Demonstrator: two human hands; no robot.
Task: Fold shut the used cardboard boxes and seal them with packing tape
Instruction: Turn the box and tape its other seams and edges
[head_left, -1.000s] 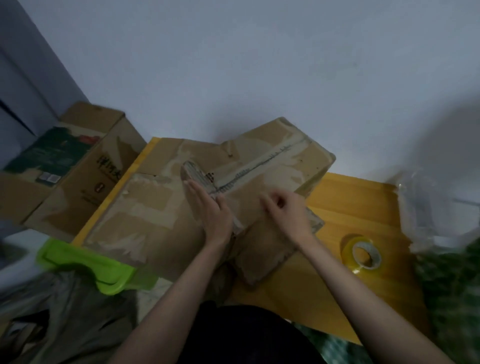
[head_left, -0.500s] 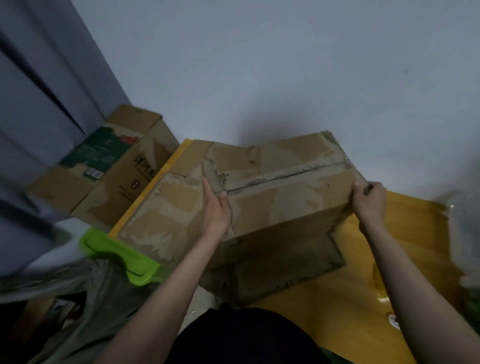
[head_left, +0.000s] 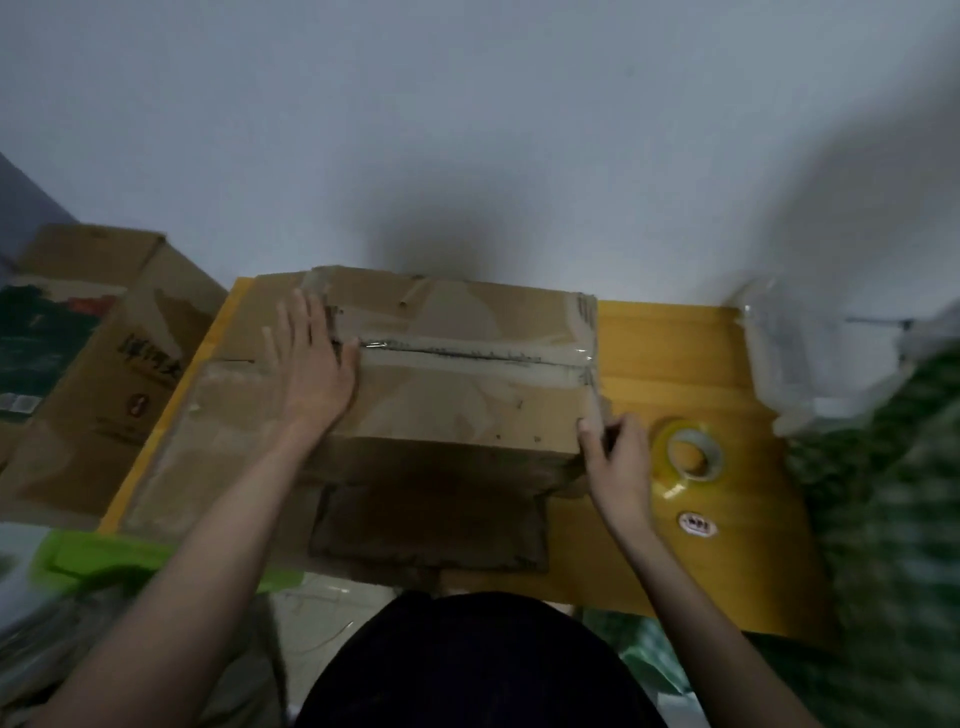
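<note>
While your left hand (head_left: 311, 364) lies flat, fingers straight, on cardboard box (head_left: 457, 374) top at seam's left end, right hand (head_left: 610, 452) pinches box's near right corner. Seam runs left-right. Packing tape roll (head_left: 688, 457) lies on wooden table (head_left: 675, 353), just beside right hand — nearer one.

I count three cardboard boxes: one box (head_left: 457, 364) under my hands, a flattened box (head_left: 208, 415) lying beneath it, and a printed box (head_left: 104, 353) off to the left. There is one roll of tape (head_left: 688, 460), one round sticker (head_left: 697, 526), one yellow table (head_left: 675, 353), one clear plastic bag (head_left: 810, 358) and one green lid (head_left: 78, 558). My two hands, left (head_left: 311, 369) and right (head_left: 613, 457), make the pair.
</note>
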